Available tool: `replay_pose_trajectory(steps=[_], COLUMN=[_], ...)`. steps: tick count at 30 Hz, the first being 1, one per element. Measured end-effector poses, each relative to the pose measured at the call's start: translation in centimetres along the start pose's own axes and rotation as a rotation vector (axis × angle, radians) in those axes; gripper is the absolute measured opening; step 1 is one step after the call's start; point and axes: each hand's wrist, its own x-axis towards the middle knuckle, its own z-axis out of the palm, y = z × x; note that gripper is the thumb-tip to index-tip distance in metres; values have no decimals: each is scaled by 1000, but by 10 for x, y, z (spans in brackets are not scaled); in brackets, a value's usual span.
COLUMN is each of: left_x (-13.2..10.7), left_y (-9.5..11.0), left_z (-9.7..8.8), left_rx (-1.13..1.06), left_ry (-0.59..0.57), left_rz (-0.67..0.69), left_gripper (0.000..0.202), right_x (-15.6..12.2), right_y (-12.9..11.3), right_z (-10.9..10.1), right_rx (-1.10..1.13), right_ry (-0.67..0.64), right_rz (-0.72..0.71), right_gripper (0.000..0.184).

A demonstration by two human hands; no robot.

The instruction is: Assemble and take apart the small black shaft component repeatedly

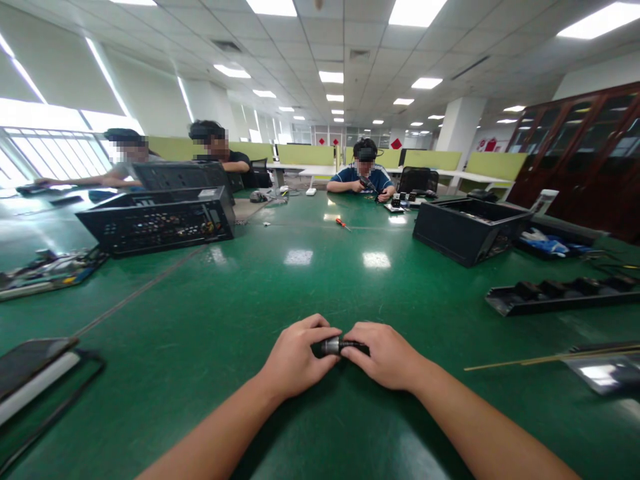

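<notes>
A slim black cylindrical tool (331, 346) with a silver-grey collar lies crosswise between my two hands, just above or on the green tabletop; its exact kind I cannot make out. The fingers and thumb of my left hand (300, 353) close round its thicker left end. My right hand (385, 353) grips the thinner black end, thumb below and fingers over the top. The fingertips of the two hands nearly meet at the collar. Both ends of the tool are partly hidden by my fingers.
The green table (250, 293) carries an open black computer case (165, 223) on the left and another case (450, 230) on the right. A red screwdriver (342, 224) lies ahead. Black racks (560, 297) and thin sticks (530, 358) are at right. A co-worker (363, 177) sits opposite; others sit left.
</notes>
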Motion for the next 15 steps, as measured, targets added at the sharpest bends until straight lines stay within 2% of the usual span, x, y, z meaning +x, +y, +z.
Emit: replay_pose_trajectory(steps=[15], left_x=[0], left_y=[3], left_z=[0], left_rx=[29], left_ry=[19], left_rz=[-22], left_gripper=[30], right_x=[0], right_y=[3], right_z=[-1], right_rx=[3], right_ry=[12], right_rz=[-15], right_gripper=[21])
